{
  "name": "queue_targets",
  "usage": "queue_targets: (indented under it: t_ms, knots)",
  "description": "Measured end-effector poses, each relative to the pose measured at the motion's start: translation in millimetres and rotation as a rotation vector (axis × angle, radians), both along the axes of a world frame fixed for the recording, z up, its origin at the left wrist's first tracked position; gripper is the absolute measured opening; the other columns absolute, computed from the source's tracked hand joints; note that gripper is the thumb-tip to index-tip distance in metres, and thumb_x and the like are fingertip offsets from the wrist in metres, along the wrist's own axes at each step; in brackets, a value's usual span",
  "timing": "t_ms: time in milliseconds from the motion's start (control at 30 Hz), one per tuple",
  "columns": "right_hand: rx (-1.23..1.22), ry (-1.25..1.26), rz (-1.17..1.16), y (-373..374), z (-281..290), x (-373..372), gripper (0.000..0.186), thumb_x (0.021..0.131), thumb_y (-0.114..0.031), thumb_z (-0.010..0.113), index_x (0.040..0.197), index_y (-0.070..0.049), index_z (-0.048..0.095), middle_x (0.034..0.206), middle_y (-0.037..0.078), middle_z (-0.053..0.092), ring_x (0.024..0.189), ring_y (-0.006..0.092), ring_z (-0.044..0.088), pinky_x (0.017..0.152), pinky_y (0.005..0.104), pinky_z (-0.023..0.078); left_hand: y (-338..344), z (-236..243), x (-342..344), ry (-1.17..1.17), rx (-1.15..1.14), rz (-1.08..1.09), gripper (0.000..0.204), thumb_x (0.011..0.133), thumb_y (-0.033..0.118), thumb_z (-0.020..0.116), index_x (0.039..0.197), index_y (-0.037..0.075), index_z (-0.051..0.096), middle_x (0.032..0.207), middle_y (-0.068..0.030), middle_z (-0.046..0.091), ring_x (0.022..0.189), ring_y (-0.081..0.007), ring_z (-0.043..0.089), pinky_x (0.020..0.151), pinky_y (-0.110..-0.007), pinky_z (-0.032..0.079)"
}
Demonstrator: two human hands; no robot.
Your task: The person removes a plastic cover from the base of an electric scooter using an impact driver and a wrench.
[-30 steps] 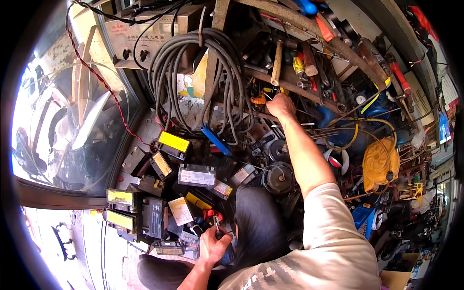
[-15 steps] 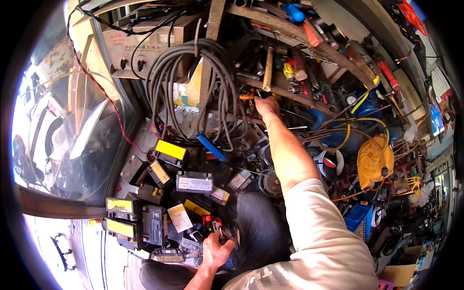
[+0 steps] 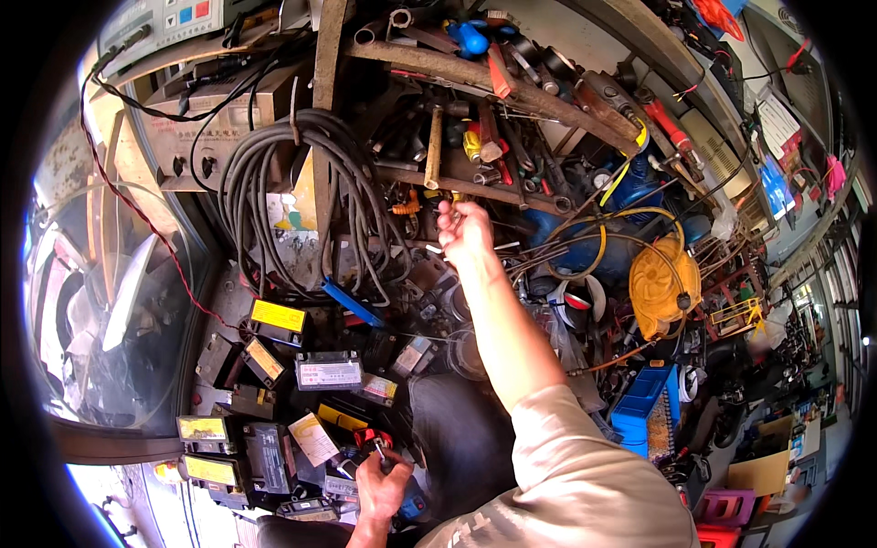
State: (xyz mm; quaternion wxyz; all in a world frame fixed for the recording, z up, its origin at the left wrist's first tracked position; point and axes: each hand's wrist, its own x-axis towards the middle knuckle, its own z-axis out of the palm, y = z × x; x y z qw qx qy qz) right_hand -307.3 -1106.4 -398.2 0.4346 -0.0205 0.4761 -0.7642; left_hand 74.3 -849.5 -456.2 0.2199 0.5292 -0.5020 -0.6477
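Observation:
My left hand [image 3: 376,489] is low in the view, closed around a slim metal-tipped tool [image 3: 381,447] whose kind I cannot make out. Just beyond it lies a red part [image 3: 370,437] among the batteries. My right arm stretches forward, and my right hand [image 3: 466,233] hovers just below the tool rack's lower rail [image 3: 475,185] with its fingers curled. A short pale rod end [image 3: 437,248] shows beside that hand; whether the fingers grip it is unclear. Nearest above hangs a wooden-handled hammer [image 3: 434,151].
Several batteries [image 3: 329,373] cover the floor at left. A coil of black cable [image 3: 311,201] hangs from a post before a metal box [image 3: 215,137]. An orange round casing [image 3: 662,288] and a blue tray [image 3: 639,416] stand to the right. A glass panel [image 3: 119,301] borders the left.
The view has turned, so the scene sits further left. My right hand has drawn back from the rack and rolled over, fingers now showing. My left hand still holds the slim tool.

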Motion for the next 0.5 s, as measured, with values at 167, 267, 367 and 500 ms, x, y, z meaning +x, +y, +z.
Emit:
queue_targets:
  t_ms: [167,267,367,500]
  knots:
    - [0.247,0.045,0.339,41.5,6.2,124.4,0.017,0.09,-0.024,0.069,0.095,-0.011,0.061,0.084,0.009,0.066,0.071,0.022,0.065,0.047,0.0268,0.04,1.0,8.3,8.2,0.086,0.238,0.098,0.022,0.083,0.021,0.075,0.092,0.001,0.072,0.082,-0.0112,0.074,0.074,-0.0167,0.068,0.072,-0.034,0.056]
    - [0.028,-0.052,0.724,99.7,1.0,132.9,0.054,0.108,-0.047,0.054,0.064,-0.025,0.034,0.051,-0.008,0.027,0.041,0.0075,0.028,0.037,0.0247,0.021,-0.9,36.5,7.5,-0.05,0.138,-0.054,0.045,0.082,0.046,0.07,0.11,0.01,0.074,0.1,-0.0202,0.075,0.098,-0.0369,0.072,0.087,-0.046,0.055]
    - [0.414,0.281,0.578,174.0,33.4,184.0,0.059,0.105,-0.055,0.057,0.062,-0.022,0.033,0.05,-0.005,0.032,0.038,0.0103,0.032,0.036,0.0292,0.028,24.4,60.8,10.8,0.078,0.076,0.115,0.034,0.084,0.036,0.072,0.101,0.007,0.07,0.086,-0.0142,0.072,0.083,-0.0283,0.069,0.077,-0.041,0.054]
    - [0.757,0.598,1.015,251.5,117.6,212.4,0.037,0.107,-0.037,0.057,0.1,-0.001,0.062,0.056,0.005,0.054,0.045,0.0185,0.057,0.041,0.0346,0.049,31.2,123.2,13.0,0.633,0.268,0.484,0.02,0.087,0.021,0.073,0.095,0.003,0.072,0.081,-0.0049,0.072,0.078,-0.0126,0.066,0.074,-0.031,0.054]
